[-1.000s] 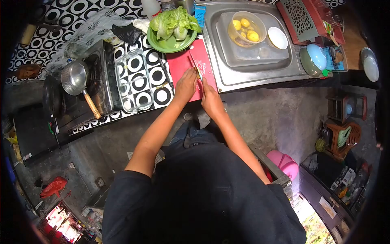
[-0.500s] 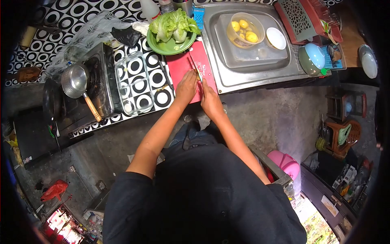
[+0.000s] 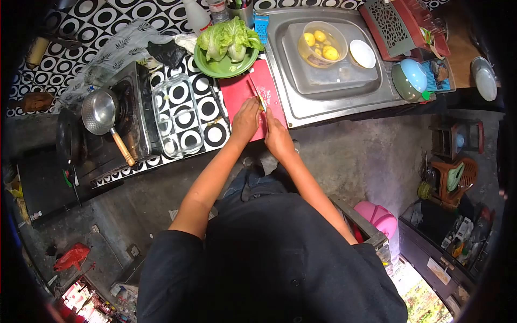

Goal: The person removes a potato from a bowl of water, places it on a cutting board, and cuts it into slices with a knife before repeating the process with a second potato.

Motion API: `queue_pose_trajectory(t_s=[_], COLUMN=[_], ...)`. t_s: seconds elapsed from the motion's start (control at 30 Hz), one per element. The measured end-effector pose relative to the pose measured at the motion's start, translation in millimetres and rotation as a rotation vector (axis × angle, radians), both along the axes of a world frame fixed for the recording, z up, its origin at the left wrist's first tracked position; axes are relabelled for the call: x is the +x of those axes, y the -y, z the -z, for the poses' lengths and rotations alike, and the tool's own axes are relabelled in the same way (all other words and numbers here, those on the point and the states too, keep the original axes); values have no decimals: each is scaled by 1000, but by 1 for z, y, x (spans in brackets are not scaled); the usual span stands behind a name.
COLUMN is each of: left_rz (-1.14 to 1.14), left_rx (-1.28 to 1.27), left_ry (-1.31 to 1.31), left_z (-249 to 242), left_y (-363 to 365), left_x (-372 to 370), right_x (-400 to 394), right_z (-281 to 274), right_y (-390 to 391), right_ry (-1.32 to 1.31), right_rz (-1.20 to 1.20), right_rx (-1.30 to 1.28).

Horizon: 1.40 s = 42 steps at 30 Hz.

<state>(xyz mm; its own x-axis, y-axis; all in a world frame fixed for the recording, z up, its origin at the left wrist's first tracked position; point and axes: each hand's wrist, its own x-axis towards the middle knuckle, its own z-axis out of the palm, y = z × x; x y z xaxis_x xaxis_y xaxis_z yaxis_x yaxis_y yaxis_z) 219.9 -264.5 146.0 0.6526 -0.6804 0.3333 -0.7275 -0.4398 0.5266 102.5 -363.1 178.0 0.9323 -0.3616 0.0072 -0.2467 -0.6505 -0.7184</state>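
A red cutting board [image 3: 236, 92] lies on the counter's front edge, between the stove and the sink. My right hand [image 3: 279, 138] is closed round the handle of a knife [image 3: 259, 98], whose blade points away from me over the board. Close beside the blade, my left hand [image 3: 246, 119] rests on the board with its fingers bent together. They press on a small yellowish piece, mostly hidden, whose kind I cannot make out. Pale bits are scattered on the board near the blade. Just beyond the board stands a green plate [image 3: 222, 71] with leafy green lettuce or cabbage [image 3: 230, 40].
Left of the board sits a glass divided dish [image 3: 176, 116], then a stove holding a ladle-like pan [image 3: 100, 112] with a wooden handle. On the sink [image 3: 280, 70] are a plastic tub [image 3: 340, 40] of peeled yellow potatoes in liquid and a white bowl [image 3: 363, 54].
The view has shifted slightly. Both hands stay at nearly the same spot on the board, with the knife still beside the left fingers.
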Motion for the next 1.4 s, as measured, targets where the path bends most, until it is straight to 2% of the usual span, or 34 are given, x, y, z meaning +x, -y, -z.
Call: queue_pose_trajectory(t_s=[0.7,0.8,0.9,1.07,1.4], left_rz=[-3,-10,-4,-10,-17], left_rx=[-31,-25,-32,-12,-60], left_ry=[-5,-14,-18,-9,-22], left_z=[-1,2,4,4,6], left_y=[1,0,1,0,0], left_x=[1,1,2,2,1], right_x=[-8,-11,-9,6,-14], right_z=[-5,-8,-6,1,-5], right_y=[2,2,1,2,-2], right_ry=[-32,-112,-49,-57,-117], right_rz=[-3,2,-10,-14,30], right_rx=[26,23,-6,38,102])
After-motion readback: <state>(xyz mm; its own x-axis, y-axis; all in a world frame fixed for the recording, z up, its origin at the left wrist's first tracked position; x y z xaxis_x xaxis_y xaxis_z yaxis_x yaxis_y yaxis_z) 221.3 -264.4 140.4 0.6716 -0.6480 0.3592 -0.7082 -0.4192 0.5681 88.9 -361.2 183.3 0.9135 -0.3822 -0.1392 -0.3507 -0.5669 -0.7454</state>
